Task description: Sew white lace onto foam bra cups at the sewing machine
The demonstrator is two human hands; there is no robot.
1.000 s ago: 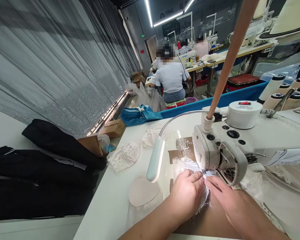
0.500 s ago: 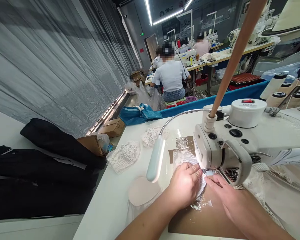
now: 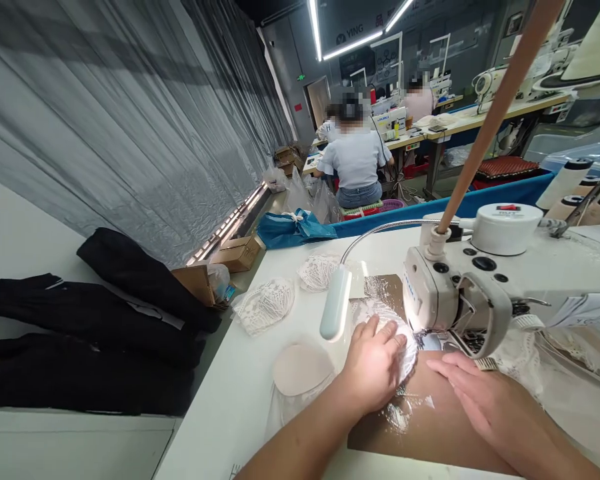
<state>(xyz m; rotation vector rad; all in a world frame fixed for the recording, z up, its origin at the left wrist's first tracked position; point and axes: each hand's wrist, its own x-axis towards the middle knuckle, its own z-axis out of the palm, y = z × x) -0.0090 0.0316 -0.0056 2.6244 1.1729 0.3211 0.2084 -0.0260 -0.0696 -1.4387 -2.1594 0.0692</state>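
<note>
A white lace bra cup (image 3: 411,350) lies on brown board beside the sewing head of a sewing machine (image 3: 433,287). My left hand (image 3: 377,360) rests on top of the cup, fingers spread and slightly bent over the lace; its thumb is hidden. Flat on the brown board (image 3: 420,433), my right hand (image 3: 475,387) has its fingers stretched out just right of the cup, apart from it and holding nothing. The needle area is mostly hidden behind the machine head. A slim lamp (image 3: 337,303) on a bendable neck shines close to my left hand.
Two lace cups (image 3: 265,305) and a plain beige cup (image 3: 303,369) lie on the white table (image 3: 220,407) at left. More lace (image 3: 515,363) sits right of the machine. Thread cones (image 3: 565,183) stand behind it. A co-worker (image 3: 356,160) sits farther back.
My right hand has drawn back from the cup's edge and flattened onto the board. My left fingers have spread, and the cup has come slightly away from the needle area. The view has shifted left.
</note>
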